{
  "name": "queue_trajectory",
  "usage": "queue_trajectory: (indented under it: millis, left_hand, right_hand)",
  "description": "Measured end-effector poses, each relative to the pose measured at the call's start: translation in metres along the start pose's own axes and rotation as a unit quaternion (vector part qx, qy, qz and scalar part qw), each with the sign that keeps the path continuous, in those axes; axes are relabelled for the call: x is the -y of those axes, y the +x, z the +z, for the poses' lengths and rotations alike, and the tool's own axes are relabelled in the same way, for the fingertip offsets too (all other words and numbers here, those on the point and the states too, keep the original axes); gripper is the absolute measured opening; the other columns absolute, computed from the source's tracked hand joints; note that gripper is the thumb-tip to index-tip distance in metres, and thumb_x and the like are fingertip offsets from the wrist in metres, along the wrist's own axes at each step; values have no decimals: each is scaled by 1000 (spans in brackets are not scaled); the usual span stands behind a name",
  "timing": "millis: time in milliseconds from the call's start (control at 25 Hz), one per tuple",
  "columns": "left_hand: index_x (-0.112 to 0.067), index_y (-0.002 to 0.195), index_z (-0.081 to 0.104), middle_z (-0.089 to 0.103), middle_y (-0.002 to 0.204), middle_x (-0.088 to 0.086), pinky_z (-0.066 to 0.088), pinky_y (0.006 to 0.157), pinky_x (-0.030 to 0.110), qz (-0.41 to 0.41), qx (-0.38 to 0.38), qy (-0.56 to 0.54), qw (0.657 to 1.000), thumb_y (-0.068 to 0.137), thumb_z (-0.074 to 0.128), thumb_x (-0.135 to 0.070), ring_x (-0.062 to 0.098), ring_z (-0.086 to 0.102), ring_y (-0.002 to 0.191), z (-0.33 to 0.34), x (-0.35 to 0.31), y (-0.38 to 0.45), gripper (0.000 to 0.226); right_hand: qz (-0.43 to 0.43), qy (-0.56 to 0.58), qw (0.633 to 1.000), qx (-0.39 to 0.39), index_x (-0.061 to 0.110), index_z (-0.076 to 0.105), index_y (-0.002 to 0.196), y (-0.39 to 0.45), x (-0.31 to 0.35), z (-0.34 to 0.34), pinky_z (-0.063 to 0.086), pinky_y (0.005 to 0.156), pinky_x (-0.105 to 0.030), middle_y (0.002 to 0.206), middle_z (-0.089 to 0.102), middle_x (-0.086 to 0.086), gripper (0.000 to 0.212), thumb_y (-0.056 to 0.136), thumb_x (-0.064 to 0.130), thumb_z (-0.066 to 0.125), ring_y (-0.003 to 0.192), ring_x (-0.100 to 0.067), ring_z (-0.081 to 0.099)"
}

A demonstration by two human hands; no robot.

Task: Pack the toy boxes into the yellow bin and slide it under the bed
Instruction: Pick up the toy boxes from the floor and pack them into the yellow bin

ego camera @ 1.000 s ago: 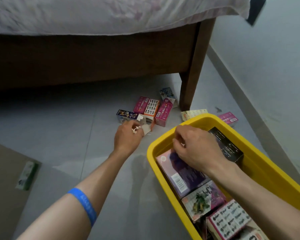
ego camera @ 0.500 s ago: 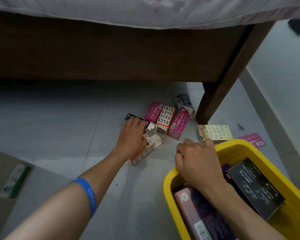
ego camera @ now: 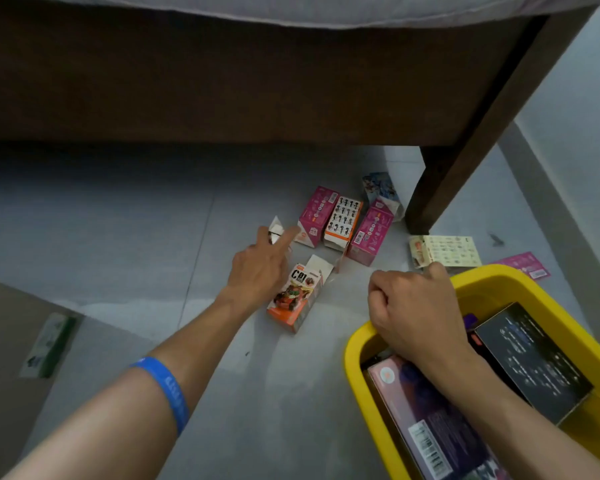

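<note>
The yellow bin [ego camera: 353,358] sits on the floor at the lower right, holding a black box [ego camera: 534,358] and a pink-purple box [ego camera: 426,417]. My right hand [ego camera: 413,306] is curled in a fist over the bin's far left rim. My left hand [ego camera: 260,268] reaches forward, its fingers around a small box with a white flap [ego camera: 276,230] that is mostly hidden. Beside that hand lies an orange box [ego camera: 298,292]. Beyond it lie two pink boxes [ego camera: 317,213] [ego camera: 371,237], a white-and-orange box [ego camera: 343,220] and a blue-white box [ego camera: 381,188].
The brown bed frame [ego camera: 222,81] spans the top, its leg [ego camera: 465,150] standing just right of the boxes. A cream flat box [ego camera: 447,251] and a pink flat box [ego camera: 523,265] lie behind the bin. Brown cardboard [ego camera: 7,341] is at the left, a wall [ego camera: 586,98] at the right.
My view has moved closer to the floor and the bed. My left hand shifted from the orange box's flap onto the small box behind it. My right hand moved from inside the bin to its rim.
</note>
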State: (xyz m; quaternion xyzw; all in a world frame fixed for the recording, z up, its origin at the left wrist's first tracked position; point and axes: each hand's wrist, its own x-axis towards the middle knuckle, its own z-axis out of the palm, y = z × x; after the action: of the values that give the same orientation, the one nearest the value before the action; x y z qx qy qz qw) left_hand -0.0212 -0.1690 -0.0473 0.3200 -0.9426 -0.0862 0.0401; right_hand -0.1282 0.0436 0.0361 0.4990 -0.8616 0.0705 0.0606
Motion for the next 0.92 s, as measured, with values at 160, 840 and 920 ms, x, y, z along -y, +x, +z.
queue_trajectory:
  millis: [160, 840, 920]
  left_hand:
    - [-31, 145, 34, 23, 148, 12, 39, 97, 53, -102, 161, 36, 981, 80, 42, -79, 36, 38, 125, 30, -24, -40, 80]
    - [-36, 121, 60, 69, 107, -12, 55, 66, 15, 177, 224, -438, 852, 68, 77, -66, 0, 69, 89, -182, -243, -120, 63]
    - [-32, 123, 62, 72, 107, -7, 58, 74, 22, 143, 282, -486, 814, 75, 73, -56, 11, 72, 94, -151, -269, -140, 54]
  right_hand:
    - [-5, 3, 1000, -23, 21, 57, 65, -5, 1, -1, 36, 70, -38, 58, 63, -1, 36, 84, 29, 27, 50, -21, 51]
    - [198, 751, 629, -31, 13, 59, 128, -138, -114, -135, 55, 82, -45, 118, 72, -13, 52, 81, 30, 72, 101, -28, 70]
    - [273, 721, 635, -56, 10, 66, 117, -172, -144, -136, 51, 87, -47, 108, 74, -13, 49, 73, 28, 75, 93, -25, 71]
